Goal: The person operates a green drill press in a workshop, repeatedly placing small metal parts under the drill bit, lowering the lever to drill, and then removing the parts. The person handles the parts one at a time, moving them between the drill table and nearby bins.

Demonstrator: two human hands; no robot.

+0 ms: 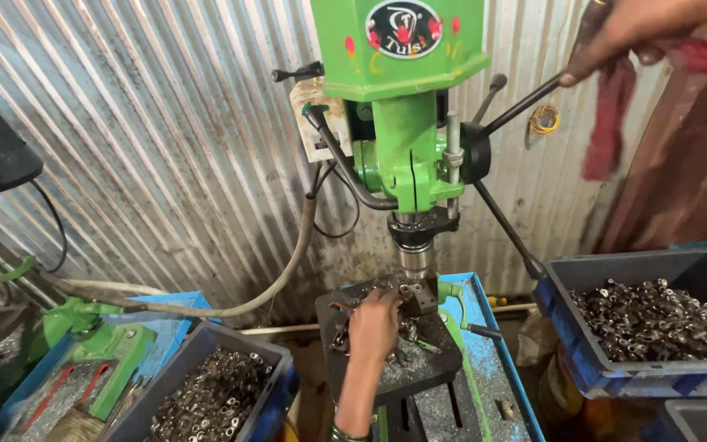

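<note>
Green drill press (pixel 407 123) fills the middle of the view, corrugated metal wall behind. Its dark work table (pixel 443 348) sits under the spindle (pixel 413 254), w/ metal swarf all over it.

Right side: grey crate (pixel 607 360) full of small metal ring parts. Lower left: another crate (pixel 198 352) w/ similar parts, touching a blue tray.

Right hand (pixel 648 29) is up top, fingers curled shut around the end of the black feed lever (pixel 525 102). Left hand (pixel 374 323) lies on the table, fingers folded down over a small metal workpiece (pixel 407 292) at the fixture just beneath the spindle; how tightly it grips, can't tell, fingers hide the part.

To do this well, imo: seat the part flat and square in the fixture, directly under the bit, fingertips kept to the side of the spindle line. Feed the lever down smooth & steady, no jerks, so the part doesn't spin or lift. Swarf under the part would tilt it, so the seat needs to be clean.
</note>
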